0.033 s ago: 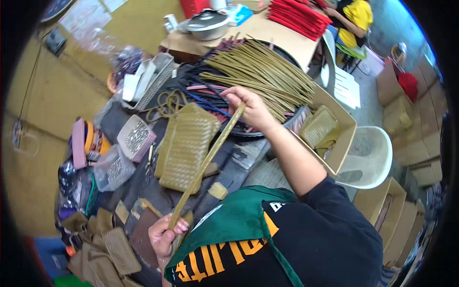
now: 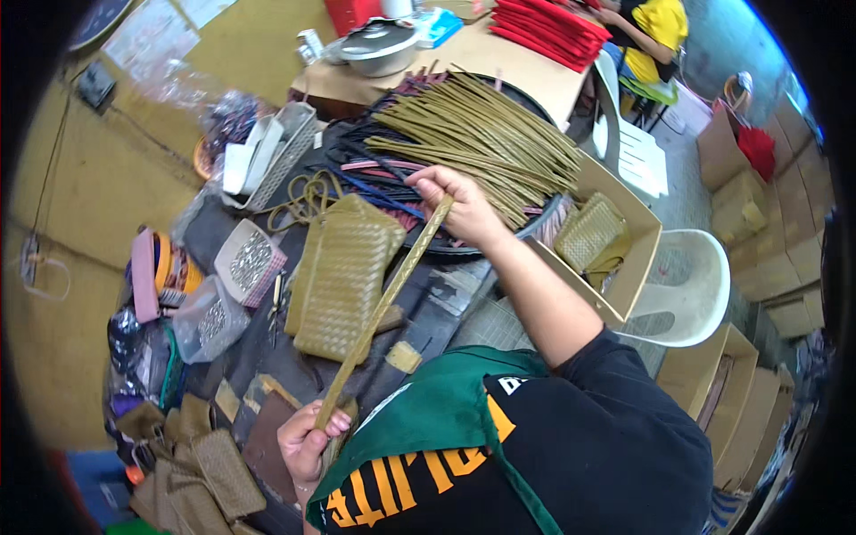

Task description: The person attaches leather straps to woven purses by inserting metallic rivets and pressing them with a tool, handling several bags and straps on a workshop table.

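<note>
A long olive strap [image 2: 385, 308] is stretched slantwise in front of my body. My left hand [image 2: 306, 439] pinches its lower end close to the green apron. Thumb and fingers of my right hand [image 2: 464, 212] close on the upper end. Behind the strap lies an olive woven pouch [image 2: 343, 272] on the dark worktable, a thin looped cord [image 2: 308, 198] at its top. Just beyond my right hand, many similar olive straps [image 2: 481, 129] are heaped over dark, blue and pink strips on a round black tray [image 2: 446, 247].
At left stand a pink-sided tub [image 2: 250, 259] and a clear tub [image 2: 209, 316] of small metal pieces. Olive pouches [image 2: 227, 473] pile up lower left. A cardboard box [image 2: 637, 263] with a woven pouch and a white plastic chair [image 2: 704, 290] are at right. A person in yellow [image 2: 660, 27] sits far off.
The surroundings sit slightly further left in the picture. Both hands keep their hold on the strap, with almost no movement.
</note>
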### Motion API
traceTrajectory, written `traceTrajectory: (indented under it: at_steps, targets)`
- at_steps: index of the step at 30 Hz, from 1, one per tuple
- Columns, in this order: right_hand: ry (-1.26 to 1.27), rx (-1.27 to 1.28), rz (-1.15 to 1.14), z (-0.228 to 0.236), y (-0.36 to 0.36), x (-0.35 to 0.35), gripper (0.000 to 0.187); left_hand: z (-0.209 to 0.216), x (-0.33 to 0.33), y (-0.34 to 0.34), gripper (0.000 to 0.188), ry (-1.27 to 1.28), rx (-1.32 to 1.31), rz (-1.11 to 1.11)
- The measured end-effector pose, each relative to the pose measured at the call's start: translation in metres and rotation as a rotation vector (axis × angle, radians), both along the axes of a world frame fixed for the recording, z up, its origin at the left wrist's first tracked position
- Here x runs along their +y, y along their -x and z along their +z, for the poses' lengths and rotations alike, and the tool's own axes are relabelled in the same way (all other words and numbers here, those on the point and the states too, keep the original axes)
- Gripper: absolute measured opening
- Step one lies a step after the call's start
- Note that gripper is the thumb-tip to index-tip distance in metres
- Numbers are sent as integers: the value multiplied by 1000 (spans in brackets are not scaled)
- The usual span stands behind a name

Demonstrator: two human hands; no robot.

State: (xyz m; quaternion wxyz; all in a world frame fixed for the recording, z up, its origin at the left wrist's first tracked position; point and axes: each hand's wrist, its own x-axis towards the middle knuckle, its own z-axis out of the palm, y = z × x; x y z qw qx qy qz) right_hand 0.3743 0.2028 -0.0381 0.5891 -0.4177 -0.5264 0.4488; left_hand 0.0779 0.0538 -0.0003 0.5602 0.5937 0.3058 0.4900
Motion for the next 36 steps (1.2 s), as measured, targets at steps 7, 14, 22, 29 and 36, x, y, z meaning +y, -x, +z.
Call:
traceTrajectory:
  at_steps: [7, 14, 22, 29, 36]
  targets:
    - [128, -303, 113, -24, 51, -64, 31, -11, 6, -4, 33, 69, -58, -1]
    - [167, 126, 155, -19, 51, -66, 24, 3, 34, -30, 25, 159, 250, -36]
    - [-260, -856, -192, 33, 66, -67, 68, 0, 52, -59, 18, 190, 91, 142]
    - [180, 203, 342, 49, 83, -68, 15, -2, 47, -70, 16, 42, 175, 134]
    - [277, 339, 382, 37, 76, -53, 18, -10, 40, -64, 18, 199, 89, 31]
